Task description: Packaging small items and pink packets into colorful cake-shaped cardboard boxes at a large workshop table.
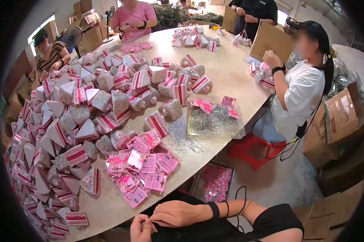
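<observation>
My left hand (141, 228) and my right hand (174, 213) meet over my lap at the table's near edge. Both have their fingers closed in a pinch; whatever they hold, if anything, is too small or hidden to make out. Nearest to them on the table lies a pile of pink printed cards (155, 164). Beyond it, loose silver strings (185, 135) are spread out next to a clear tray (196, 132) of tangled silver strings and a few pink cards. Glittery cake-slice ornaments (87, 131), pink, red and white, are heaped across the left side.
A bin (231, 179) of pink cards stands below the table edge, by a red stool (256, 151). A person in white (306, 86) sits at the right near a cardboard box (271, 45). Other people work around the far side. Cartons (343, 117) stand at the right.
</observation>
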Demonstrator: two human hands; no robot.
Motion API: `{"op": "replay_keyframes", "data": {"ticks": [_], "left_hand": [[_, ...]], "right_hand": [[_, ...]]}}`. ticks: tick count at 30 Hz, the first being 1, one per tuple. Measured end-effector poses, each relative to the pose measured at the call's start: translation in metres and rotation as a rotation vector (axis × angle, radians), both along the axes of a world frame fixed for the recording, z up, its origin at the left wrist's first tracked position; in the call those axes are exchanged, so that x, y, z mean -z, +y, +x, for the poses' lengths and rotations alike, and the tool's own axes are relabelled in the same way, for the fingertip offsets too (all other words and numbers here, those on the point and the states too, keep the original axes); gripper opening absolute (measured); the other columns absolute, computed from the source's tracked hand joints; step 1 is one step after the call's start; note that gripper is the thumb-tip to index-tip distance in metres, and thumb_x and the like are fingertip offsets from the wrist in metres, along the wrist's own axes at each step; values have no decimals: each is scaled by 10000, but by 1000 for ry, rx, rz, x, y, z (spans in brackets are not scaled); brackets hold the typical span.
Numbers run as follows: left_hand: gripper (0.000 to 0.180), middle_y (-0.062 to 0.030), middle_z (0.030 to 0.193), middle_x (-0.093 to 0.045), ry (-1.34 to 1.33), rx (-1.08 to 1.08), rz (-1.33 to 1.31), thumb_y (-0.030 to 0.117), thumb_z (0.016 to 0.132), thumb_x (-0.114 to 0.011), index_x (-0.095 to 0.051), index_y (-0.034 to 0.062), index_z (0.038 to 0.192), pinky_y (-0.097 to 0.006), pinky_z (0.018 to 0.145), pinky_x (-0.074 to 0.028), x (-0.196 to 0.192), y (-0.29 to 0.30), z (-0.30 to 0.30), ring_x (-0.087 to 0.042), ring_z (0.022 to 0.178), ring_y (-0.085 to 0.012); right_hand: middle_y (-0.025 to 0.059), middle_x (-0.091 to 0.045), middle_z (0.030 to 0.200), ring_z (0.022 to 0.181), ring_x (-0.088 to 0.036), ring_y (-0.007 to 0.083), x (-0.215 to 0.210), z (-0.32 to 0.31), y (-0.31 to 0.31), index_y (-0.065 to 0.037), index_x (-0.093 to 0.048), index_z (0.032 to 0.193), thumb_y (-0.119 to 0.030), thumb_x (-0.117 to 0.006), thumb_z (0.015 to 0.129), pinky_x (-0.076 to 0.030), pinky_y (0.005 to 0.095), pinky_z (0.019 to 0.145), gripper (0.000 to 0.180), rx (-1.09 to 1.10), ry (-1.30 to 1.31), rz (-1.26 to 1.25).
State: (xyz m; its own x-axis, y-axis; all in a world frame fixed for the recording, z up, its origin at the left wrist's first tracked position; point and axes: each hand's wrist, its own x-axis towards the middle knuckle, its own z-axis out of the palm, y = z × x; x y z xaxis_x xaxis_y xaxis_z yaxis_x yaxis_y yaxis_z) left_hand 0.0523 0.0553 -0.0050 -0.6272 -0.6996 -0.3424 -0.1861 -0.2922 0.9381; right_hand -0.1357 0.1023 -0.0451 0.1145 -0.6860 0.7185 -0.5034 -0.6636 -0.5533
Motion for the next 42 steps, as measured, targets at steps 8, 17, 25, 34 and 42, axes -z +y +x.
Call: {"op": "replay_keyframes", "data": {"ticks": [8, 17, 25, 34, 42], "left_hand": [[198, -102, 827, -642, -229, 86, -165, 32, 777, -742, -631, 48, 940, -300, 667, -477, -24, -11, 8, -604, 744, -227], [877, -191, 1265, -511, -1099, -459, -1315, 444, 726, -784, -396, 33, 1397, -497, 1028, -283, -5, -108, 74, -472, 1199, -353], [837, -150, 1195, -556, -938, -561, -1279, 428, 711, -797, -429, 27, 1347, -458, 978, -330, 28, -133, 32, -508, 1160, -297], [698, -146, 1108, -464, -293, -437, -1290, 17, 587, -840, -455, 40, 1169, -375, 901, -438, -29, -70, 8, -486, 1054, -299], [742, -149, 1113, -444, -267, -447, -1264, -33, 549, -840, -445, 50, 1172, -371, 869, -450, -40, -39, 3, -486, 1046, -304]], "right_hand": [[105, -562, 851, 700, -580, 250, -1, -1, 3, -21, -568, 991, -1, -686, 804, -477, 315, 597, 223, -188, -264, 342], [111, -538, 780, 654, -506, 193, 11, 25, 13, 10, -541, 887, 114, -568, 757, -424, 275, 592, 168, -49, -339, 260], [117, -628, 793, 751, -635, 246, -4, 1, -2, -19, -553, 926, 101, -624, 735, -485, 303, 674, 237, -56, -269, 193], [245, -691, 988, 812, -690, 261, -57, -9, -51, 0, -561, 891, 81, -643, 720, -511, 297, 684, 206, 35, -122, 8], [147, -676, 860, 886, -705, 308, -75, 6, -70, -19, -587, 867, 58, -713, 684, -512, 342, 696, 234, -12, -32, -88]]}}
